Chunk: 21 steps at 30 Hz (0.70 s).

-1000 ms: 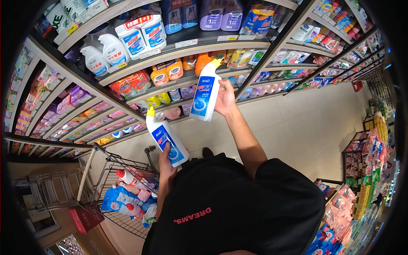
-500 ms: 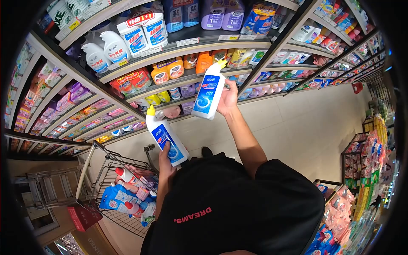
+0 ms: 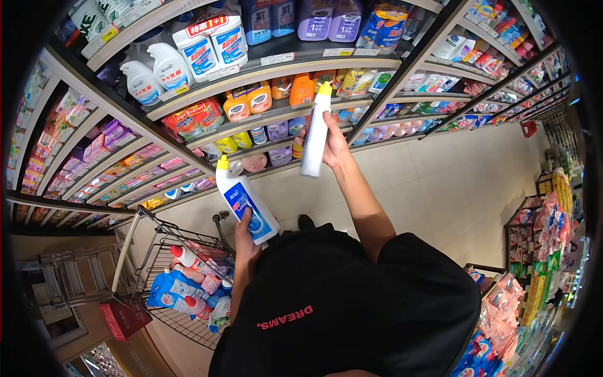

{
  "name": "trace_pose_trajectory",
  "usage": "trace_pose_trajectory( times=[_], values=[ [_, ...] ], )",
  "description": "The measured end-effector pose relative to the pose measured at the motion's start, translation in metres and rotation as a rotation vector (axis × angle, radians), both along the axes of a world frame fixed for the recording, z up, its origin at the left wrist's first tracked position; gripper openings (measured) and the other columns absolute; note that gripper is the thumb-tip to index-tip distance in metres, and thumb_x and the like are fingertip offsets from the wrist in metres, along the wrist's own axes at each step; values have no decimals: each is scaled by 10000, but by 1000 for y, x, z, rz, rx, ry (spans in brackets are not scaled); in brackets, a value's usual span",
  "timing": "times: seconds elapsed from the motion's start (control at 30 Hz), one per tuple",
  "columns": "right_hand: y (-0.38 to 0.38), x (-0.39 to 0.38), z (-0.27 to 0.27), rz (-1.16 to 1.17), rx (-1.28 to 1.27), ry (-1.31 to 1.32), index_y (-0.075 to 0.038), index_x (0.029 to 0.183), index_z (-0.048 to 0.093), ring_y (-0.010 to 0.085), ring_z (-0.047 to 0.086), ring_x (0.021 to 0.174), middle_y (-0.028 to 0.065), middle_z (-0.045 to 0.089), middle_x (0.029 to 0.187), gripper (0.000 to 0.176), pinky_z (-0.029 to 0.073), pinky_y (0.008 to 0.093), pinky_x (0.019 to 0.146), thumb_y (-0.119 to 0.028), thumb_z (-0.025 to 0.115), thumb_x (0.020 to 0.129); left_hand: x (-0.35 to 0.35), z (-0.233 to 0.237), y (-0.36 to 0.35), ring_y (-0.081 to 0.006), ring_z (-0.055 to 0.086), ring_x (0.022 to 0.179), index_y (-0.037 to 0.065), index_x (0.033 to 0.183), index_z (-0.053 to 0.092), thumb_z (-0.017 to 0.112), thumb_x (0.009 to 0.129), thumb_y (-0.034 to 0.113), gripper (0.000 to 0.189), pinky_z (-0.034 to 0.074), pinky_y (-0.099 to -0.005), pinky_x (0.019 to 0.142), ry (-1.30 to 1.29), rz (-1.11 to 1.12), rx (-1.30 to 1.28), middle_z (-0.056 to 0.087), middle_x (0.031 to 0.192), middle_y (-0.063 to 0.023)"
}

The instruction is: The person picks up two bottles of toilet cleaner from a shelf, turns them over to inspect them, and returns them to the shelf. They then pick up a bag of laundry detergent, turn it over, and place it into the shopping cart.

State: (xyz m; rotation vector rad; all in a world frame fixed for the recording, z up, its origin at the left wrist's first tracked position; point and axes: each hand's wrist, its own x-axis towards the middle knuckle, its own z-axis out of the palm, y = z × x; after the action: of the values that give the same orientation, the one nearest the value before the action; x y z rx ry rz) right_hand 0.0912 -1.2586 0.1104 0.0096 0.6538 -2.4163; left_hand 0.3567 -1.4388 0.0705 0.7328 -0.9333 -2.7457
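Bottle (image 3: 315, 149) turned edge-on; right hand (image 3: 336, 148) grips it

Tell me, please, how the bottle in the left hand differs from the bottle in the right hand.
The left bottle shows its blue label, while the right bottle is turned nearly edge-on. The left bottle's top leans left in view, the right bottle's leans right. The left bottle sits lower in view than the right bottle. Both have white bodies and yellow caps.

Purple bottles (image 3: 345, 24) stand on a shelf (image 3: 298, 48) — orange bottles (image 3: 259, 100) sit below — and pink packs (image 3: 502, 308) lie heaped opposite.
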Motion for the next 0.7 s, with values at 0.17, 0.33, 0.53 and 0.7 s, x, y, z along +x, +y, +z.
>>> trace_pose_trajectory(
  times=[0.17, 0.33, 0.53, 0.7],
  values=[
    [-3, 4, 9, -44, 188, -8, -80, 1092, 606, 201, 680, 751, 61, 687, 876, 365, 594, 375, 730, -343, 745, 881, 1, -3, -2, -313, 709, 846, 1, 1176, 531, 615, 974, 307, 376, 590, -456, 782, -14, -16, 13, 667, 974, -143],
    [-7, 5, 10, -86, 352, 62, -57, 1092, 609, 173, 668, 779, 58, 668, 884, 354, 579, 348, 707, -284, 764, 870, 1, -6, -2, -309, 705, 859, 8, 1181, 528, 618, 974, 301, 370, 587, -467, 808, -16, -27, 16, 663, 979, -134],
    [-9, 8, 17, -136, 475, 142, -43, 1131, 605, 153, 656, 787, 44, 661, 921, 382, 558, 324, 710, -244, 777, 855, -1, -7, 0, -291, 703, 853, 26, 1182, 533, 629, 970, 289, 351, 589, -471, 814, -15, -2, 33, 656, 979, -115],
    [-13, 6, 17, -117, 483, 121, -41, 1135, 605, 156, 655, 797, 45, 663, 931, 393, 553, 320, 718, -242, 782, 847, 0, -12, 0, -285, 707, 848, 29, 1176, 539, 631, 968, 288, 345, 593, -458, 800, -19, 12, 9, 663, 978, -114]
  ],
)
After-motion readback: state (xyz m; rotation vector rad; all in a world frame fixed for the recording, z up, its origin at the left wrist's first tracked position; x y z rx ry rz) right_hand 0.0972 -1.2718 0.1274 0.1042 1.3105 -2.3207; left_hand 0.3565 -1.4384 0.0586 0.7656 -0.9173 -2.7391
